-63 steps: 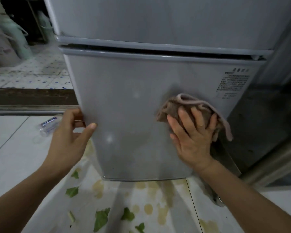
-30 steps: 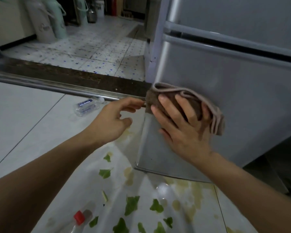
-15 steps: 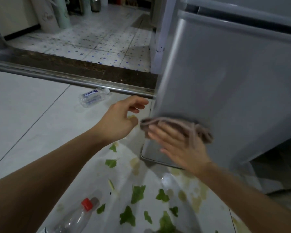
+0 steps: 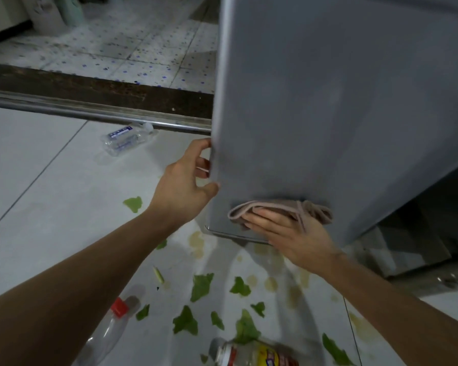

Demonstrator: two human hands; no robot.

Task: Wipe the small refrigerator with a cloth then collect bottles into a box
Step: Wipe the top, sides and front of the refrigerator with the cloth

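The grey door of the small refrigerator (image 4: 328,101) fills the upper right. My right hand (image 4: 294,236) presses a brownish cloth (image 4: 280,208) flat against the door's bottom edge, fingers straight. My left hand (image 4: 188,180) grips the door's left edge, thumb on the front and fingers curled behind it. A clear bottle with a blue label (image 4: 126,137) lies on the floor to the left. A clear red-capped bottle (image 4: 109,328) lies under my left forearm. A bottle with a yellow and red label (image 4: 251,353) lies at the bottom edge.
Green leaf scraps (image 4: 201,285) and yellowish stains (image 4: 197,239) are scattered on the white floor tiles below the door. A metal door track (image 4: 90,112) and dark threshold run across the left. Beyond it lies a spotted tile floor with pale containers (image 4: 48,11).
My right hand slid the cloth from mid-door leftwards, then down to the bottom edge. My left hand left the door's edge for a moment and now grips it again. The view tilted down.
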